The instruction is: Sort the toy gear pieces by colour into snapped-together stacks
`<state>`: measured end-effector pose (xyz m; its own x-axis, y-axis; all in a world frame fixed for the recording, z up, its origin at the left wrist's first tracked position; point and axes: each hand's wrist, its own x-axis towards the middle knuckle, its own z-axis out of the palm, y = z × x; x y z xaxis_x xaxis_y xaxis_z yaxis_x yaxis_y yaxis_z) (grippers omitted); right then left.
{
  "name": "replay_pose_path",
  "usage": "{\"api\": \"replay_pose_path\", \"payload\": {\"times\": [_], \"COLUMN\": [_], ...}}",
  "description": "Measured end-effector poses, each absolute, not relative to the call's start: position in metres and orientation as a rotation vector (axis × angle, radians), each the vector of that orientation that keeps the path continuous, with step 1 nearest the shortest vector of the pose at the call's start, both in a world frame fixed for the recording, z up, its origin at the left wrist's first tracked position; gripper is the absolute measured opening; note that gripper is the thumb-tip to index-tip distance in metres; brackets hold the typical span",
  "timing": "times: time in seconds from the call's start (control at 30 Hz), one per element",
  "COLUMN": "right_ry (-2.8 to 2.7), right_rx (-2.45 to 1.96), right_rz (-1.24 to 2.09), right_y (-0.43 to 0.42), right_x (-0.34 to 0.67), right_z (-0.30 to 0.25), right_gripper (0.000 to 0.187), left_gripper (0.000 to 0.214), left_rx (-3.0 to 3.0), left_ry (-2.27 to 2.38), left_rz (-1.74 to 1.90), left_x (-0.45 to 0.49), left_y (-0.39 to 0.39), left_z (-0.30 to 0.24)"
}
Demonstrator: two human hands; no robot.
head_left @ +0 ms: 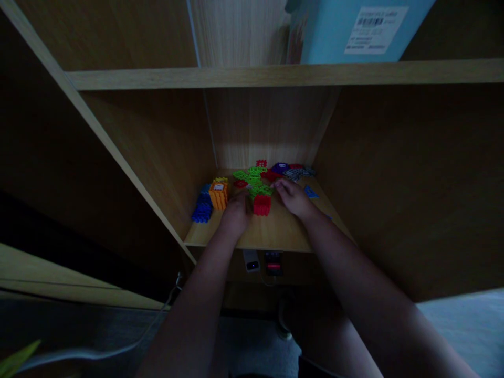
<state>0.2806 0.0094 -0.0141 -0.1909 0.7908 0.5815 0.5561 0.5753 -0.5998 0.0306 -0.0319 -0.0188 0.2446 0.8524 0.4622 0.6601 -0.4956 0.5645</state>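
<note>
Green interlocking plastic pieces (255, 181) lie in the middle of the shelf, between my two hands. My left hand (237, 210) is at their left side with its fingers curled in; whatever it grips is hidden. At their right edge, my right hand (290, 195) is closed in a pinch, and what lies between the fingertips is too small to tell. A stack of red pieces (262, 206) stands just in front of the green ones. Left of my left hand are an orange stack (219, 194) and a blue stack (202, 209).
Purple pieces (280, 168) and grey pieces (300, 172) lie at the back right, with a blue piece (311, 191) nearer the right wall. Above is another shelf board (252, 77) holding a light-blue box (331, 31). Below, a phone-like device (273, 263) sits under the shelf.
</note>
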Motion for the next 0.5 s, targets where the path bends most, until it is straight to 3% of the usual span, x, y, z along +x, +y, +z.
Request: {"api": "replay_pose_path", "payload": {"times": [0.2,0.5], "right_ry": [-1.944,-2.605], "right_rx": [-1.157,-1.074], "right_rz": [0.242,0.198], "right_y": [0.036,0.104], "right_x": [0.278,0.218], "right_z": [0.001,0.051], "right_gripper": [0.028,0.012], "left_gripper": [0.045,0.041], "left_rx": [2.25,2.329], "left_ry": [1.459,1.449], "left_rz": [1.093,1.077], "left_x": [0.032,0.032], "left_y": [-0.033,-0.03], "left_z": [-0.018,-0.021]}}
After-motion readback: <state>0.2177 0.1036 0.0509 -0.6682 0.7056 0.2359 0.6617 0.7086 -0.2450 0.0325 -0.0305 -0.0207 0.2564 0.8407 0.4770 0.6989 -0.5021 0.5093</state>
